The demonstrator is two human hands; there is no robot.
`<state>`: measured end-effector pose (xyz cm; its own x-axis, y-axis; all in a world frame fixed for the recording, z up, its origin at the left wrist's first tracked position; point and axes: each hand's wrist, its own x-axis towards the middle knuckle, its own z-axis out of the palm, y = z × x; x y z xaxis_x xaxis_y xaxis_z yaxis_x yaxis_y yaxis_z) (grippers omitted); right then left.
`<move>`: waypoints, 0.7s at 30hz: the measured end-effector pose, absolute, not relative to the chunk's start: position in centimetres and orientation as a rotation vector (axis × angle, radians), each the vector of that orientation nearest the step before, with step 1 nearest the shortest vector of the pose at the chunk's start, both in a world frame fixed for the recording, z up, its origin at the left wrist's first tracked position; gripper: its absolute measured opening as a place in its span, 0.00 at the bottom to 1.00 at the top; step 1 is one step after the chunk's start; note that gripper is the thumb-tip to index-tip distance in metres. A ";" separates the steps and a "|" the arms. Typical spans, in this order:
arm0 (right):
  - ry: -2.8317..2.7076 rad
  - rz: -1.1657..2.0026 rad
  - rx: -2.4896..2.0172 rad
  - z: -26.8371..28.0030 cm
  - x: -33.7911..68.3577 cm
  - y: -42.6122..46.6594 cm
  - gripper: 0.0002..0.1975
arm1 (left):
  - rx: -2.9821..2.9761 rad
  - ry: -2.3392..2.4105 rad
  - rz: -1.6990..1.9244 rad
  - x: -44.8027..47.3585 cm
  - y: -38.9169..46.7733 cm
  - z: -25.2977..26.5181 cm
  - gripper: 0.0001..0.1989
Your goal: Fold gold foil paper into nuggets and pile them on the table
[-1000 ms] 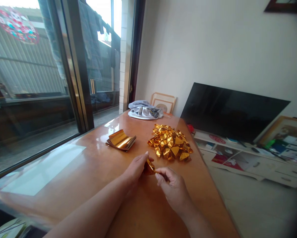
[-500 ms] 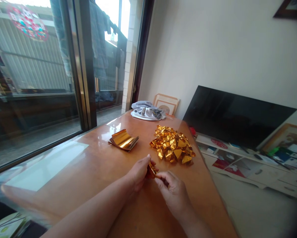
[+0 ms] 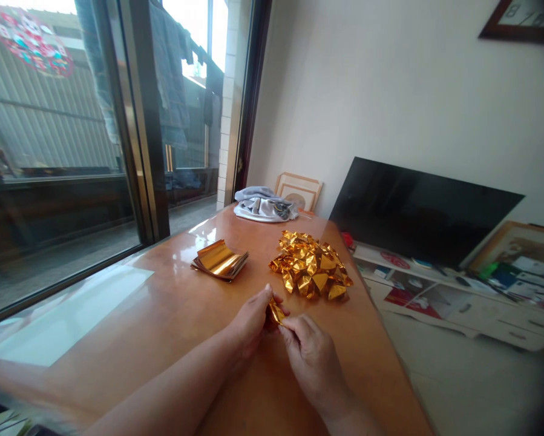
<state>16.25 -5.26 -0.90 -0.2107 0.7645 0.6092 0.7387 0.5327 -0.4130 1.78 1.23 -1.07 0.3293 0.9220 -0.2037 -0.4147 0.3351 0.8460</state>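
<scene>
Between my two hands is a small piece of folded gold foil paper (image 3: 276,312), narrow and shiny. My left hand (image 3: 253,318) is closed around its far left side, thumb uppermost. At the near right end, my right hand (image 3: 314,351) pinches the foil between thumb and fingers. Part of the piece is hidden in the fingers. Just beyond my hands, to the right, lies a heap of folded gold foil shapes (image 3: 311,266), faceted and pointed. A stack of gold foil sheets (image 3: 220,260), curled at the top, rests farther left.
The brown, glossy table (image 3: 172,315) carries a pile of grey and white cloth (image 3: 265,204) at its far end. A white sheet-like patch (image 3: 72,315) lies at the left. Glass doors (image 3: 58,151) border the left side; a television (image 3: 417,212) stands beyond the right edge.
The whole view has shifted slightly. Both hands stay on the gold foil, its visible strip now turned a little more upright and brighter. The heap and the stack lie as before.
</scene>
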 end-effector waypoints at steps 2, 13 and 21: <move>-1.973 0.020 -1.217 -0.8 16.2 -5.2 0.08 | 0.807 0.778 0.993 1.7 1.2 -1.0 0.25; -1.906 0.150 -1.251 -0.6 15.4 -5.8 0.14 | 0.931 0.732 1.003 1.0 1.6 -0.7 0.27; -1.871 0.235 -1.272 -0.3 15.3 -6.0 0.08 | 1.021 0.740 1.038 0.9 1.4 -0.5 0.29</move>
<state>15.32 -5.98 -0.31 -0.1322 0.8366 0.5316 0.6792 0.4671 -0.5662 0.94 1.38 -0.47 0.3528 0.9352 -0.0303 -0.3334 0.1559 0.9298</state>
